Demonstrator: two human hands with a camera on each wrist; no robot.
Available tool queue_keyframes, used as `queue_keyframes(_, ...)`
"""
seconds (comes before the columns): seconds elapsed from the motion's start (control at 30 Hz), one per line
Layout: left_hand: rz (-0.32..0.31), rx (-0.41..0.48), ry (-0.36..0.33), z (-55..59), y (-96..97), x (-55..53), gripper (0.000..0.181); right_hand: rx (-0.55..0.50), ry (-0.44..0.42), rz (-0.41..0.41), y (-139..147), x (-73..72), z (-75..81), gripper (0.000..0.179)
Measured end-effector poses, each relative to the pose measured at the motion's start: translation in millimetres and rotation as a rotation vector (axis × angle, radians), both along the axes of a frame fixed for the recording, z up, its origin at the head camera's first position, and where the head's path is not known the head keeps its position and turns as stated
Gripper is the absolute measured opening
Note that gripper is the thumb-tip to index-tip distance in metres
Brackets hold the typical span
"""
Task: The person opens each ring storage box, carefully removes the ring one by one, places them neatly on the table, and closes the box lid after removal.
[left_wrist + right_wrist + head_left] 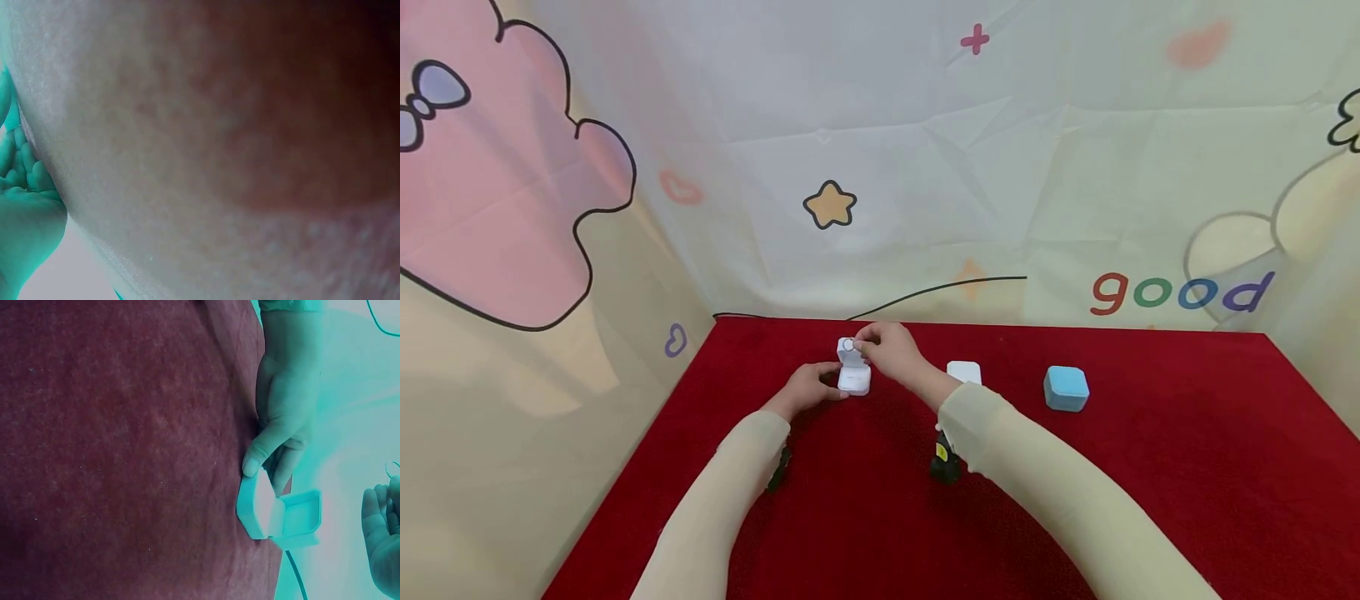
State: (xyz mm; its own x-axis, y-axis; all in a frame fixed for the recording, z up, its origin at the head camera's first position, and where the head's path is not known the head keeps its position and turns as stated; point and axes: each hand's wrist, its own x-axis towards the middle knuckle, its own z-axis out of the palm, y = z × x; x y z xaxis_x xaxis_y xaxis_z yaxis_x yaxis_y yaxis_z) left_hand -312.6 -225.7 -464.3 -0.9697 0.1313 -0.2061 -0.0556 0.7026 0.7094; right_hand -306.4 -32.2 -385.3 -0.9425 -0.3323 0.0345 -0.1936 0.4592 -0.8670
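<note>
A small white ring box stands on the red cloth with its lid raised. My left hand pinches the box's side between thumb and fingers, as the right wrist view also shows. Over the open box, my right hand holds a ring between thumb and fingertips, in front of the raised lid in the head view. In the right wrist view the right hand's fingers are at the right edge, apart from the box. Blurred skin fills most of the left wrist view.
A second white box sits right of the open one, partly hidden by my right forearm. Farther right is a closed light blue box. The red cloth ends at a printed backdrop behind and on both sides.
</note>
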Motion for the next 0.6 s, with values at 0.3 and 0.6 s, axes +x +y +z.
queue_keyframes(0.3, 0.002, -0.013, 0.005, 1.6, 0.8, -1.2, 0.061, -0.028, -0.020, 0.048, 1.3, 10.4, 5.5, 0.019)
queue_keyframes(0.6, 0.015, -0.006, -0.015, 1.3, 0.7, -1.2, 0.062, -0.110, -0.062, 0.056, 3.9, 21.4, 9.6, 0.020)
